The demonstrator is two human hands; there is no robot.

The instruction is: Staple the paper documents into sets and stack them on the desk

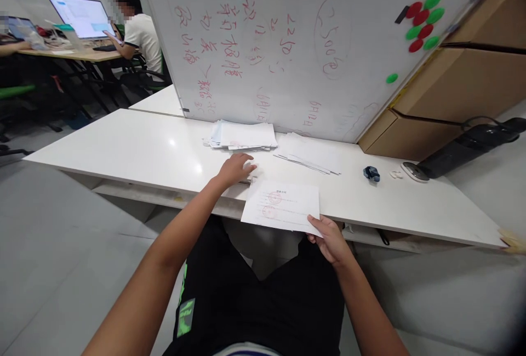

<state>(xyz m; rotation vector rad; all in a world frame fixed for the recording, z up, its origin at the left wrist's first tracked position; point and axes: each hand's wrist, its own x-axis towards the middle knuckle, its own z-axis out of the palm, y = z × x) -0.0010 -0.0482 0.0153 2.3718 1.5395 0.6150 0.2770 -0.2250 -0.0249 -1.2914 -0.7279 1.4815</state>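
Note:
My right hand [329,238] grips the lower right corner of a white printed sheet [290,202], thumb on top. Red round stamps and lines of print show on it, and it hangs partly over the desk's front edge. My left hand [237,170] is held above the desk, fingers apart and pointing right, with nothing visible in it. Just behind it lies a pile of papers [249,135]. To the right of that pile is a second, slightly fanned stack of sheets [310,152]. Something small by the sheet's upper left corner is too unclear to name.
A whiteboard [296,65] with red writing and magnets stands along the desk [135,145]. Cardboard boxes [472,85], a dark bottle [468,148], a dark blue small object [371,174] and white earbuds [396,174] are on the right. Another person [142,38] sits at a monitor behind.

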